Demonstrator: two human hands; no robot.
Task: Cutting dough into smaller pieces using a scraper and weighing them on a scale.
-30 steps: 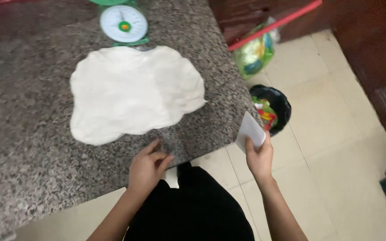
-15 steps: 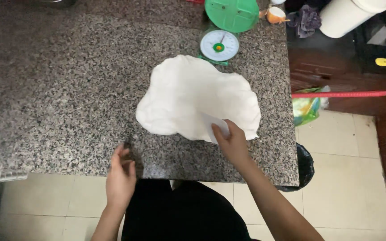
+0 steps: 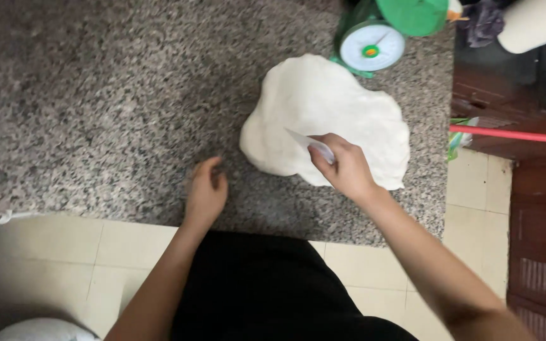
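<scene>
A big flat mass of white dough [image 3: 330, 107] lies on the speckled granite counter [image 3: 96, 107]. My right hand [image 3: 344, 165] is over the dough's near edge, shut on a thin white plastic scraper [image 3: 308, 143] whose blade presses into the dough. My left hand [image 3: 205, 191] rests on the bare counter left of the dough, fingers curled downward, holding nothing that I can see.
A green kitchen scale with a round white dial [image 3: 373, 45] stands just behind the dough. A white cylinder [image 3: 532, 22] and a red stick [image 3: 503, 133] are off the counter to the right. Tiled floor [image 3: 475, 202] lies beyond the counter's front and right edges.
My right hand came from beside the counter over to the dough with the scraper and now presses it into the near edge. My left hand stays on the counter.
</scene>
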